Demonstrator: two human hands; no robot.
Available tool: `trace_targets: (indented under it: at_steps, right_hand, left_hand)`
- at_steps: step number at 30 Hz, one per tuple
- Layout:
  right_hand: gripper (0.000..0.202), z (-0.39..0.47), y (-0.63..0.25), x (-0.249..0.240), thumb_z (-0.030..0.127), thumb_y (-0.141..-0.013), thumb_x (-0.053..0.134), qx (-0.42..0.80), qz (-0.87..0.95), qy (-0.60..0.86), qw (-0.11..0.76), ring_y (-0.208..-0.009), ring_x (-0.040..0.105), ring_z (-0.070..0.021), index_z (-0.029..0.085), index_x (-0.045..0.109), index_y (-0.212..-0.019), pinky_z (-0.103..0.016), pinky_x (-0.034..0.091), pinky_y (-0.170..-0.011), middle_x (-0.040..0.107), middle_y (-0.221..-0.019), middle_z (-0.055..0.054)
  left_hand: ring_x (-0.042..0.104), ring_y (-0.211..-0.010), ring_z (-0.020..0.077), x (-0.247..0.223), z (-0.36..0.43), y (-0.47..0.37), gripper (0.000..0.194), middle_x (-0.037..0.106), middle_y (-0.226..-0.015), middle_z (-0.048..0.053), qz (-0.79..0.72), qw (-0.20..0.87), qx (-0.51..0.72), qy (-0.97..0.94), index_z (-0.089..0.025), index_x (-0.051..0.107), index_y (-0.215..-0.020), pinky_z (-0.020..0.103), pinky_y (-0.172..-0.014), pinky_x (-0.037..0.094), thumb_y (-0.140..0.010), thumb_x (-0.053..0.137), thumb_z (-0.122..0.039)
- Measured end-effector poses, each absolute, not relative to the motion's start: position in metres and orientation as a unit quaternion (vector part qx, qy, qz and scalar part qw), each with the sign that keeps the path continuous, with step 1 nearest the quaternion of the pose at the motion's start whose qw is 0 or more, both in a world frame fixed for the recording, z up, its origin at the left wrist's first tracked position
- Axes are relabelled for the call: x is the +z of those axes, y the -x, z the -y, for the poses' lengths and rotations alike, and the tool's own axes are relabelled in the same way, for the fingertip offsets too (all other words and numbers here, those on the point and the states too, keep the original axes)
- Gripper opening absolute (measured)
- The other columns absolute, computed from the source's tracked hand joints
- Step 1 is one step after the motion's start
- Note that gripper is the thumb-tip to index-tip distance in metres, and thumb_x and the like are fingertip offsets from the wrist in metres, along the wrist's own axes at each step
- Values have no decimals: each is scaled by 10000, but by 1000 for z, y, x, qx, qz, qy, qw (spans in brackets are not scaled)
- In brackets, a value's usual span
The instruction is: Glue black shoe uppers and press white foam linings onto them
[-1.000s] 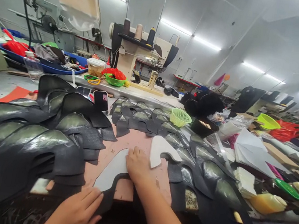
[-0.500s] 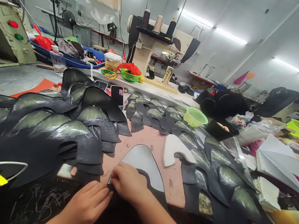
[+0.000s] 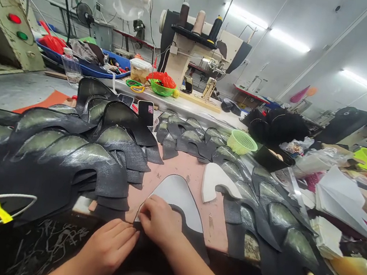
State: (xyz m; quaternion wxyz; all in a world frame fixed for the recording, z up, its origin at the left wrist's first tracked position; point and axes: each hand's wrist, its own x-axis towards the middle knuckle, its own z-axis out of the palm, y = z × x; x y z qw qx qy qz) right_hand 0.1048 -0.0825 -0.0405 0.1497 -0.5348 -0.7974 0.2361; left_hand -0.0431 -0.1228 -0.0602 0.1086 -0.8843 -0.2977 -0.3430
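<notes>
A curved, light grey panel [image 3: 179, 191] with black material along its lower edge lies on the pink board in front of me. My right hand [image 3: 159, 223] is closed in a pinch at its lower left corner, with the fingertips pressed on the edge. Just left of it, my left hand [image 3: 110, 243] has its fingers together, closed on the black material [image 3: 139, 245] at the board's near edge. What lies under the left fingers is hidden. A thick white curved piece [image 3: 214, 183] rests to the right of the panel.
Overlapping black pieces with shiny greenish patches [image 3: 85, 155] spread on the left, with more [image 3: 247, 192] on the right. Behind them are a phone [image 3: 146, 113], a light green basket [image 3: 242, 142] and a sewing machine [image 3: 199, 48]. A white cable loop [image 3: 29, 201] hangs at left.
My right hand has shifted very slightly at the panel's corner, and my left hand stays beside it. The whole view has moved a little; the panel lies in the same place.
</notes>
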Motion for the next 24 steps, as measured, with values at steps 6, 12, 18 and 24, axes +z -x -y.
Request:
trace_targets:
  at_steps: [6,12,18,24]
  right_hand:
    - [86,94,-104,-51,178,-760,523,111,865,471,133,-757,539,-155,187,606,-737,-246,399,-661,609,-794,-15]
    - [126,91,-96,-65,122,-795,429,115,853,486,152,-756,545,-175,162,548,-784,-276,418,-651,592,-815,-65]
    - [152,49,-128,-62,201,-836,317,461,544,622,323,-580,574,-140,199,424,-728,-268,463,-550,582,-668,-16]
    - [164,15,-181,-57,322,-848,357,411,493,656,397,-712,583,-142,199,441,-780,-276,467,-656,570,-748,-25]
  left_hand:
    - [572,-668,136,-56,124,46,307,626,-677,47,282,88,-348,889,-118,605,-768,272,-654,453,-882,322,-83]
    - [585,-858,158,-58,122,45,375,635,-711,36,295,94,-350,884,-145,602,-751,277,-762,406,-907,264,-104]
    - [580,-780,138,-71,118,44,341,602,-709,29,284,112,-311,900,-158,559,-727,272,-719,386,-883,272,-61]
    - [502,-571,151,-59,108,46,300,536,-613,8,279,53,-244,927,-189,491,-639,289,-550,358,-865,397,-363]
